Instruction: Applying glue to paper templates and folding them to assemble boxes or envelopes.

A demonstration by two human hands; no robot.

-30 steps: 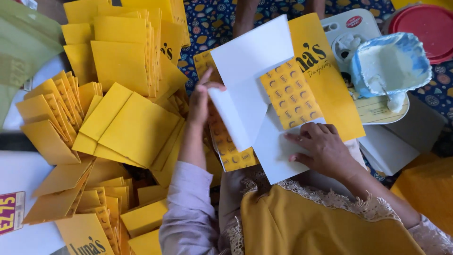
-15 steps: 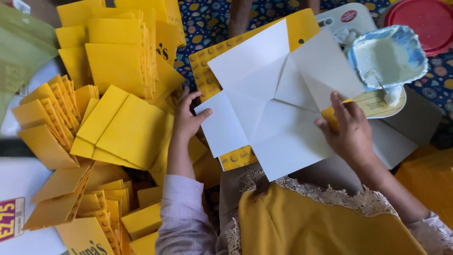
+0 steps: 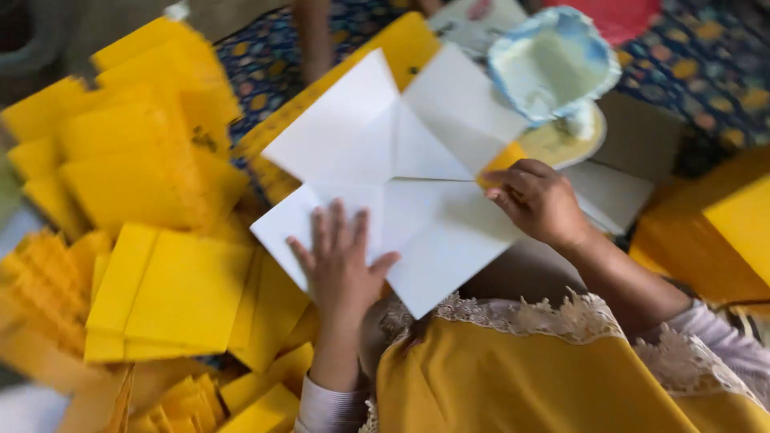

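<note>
The left hand (image 3: 341,261) lies flat, fingers spread, pressing on the white side of the folded paper (image 3: 401,172). The right hand (image 3: 536,198) curls its fingers over a flap's yellow corner, just below the glue bowl (image 3: 549,68). Yellow envelopes (image 3: 172,293) lie left of the spread fingers.

Patterned blue cloth (image 3: 682,56) lying across the floor, showing yellow motifs; red lid (image 3: 622,14) sitting at top edge; yellow envelope stacks (image 3: 136,152) crowding left; soft daylight falling evenly.
</note>
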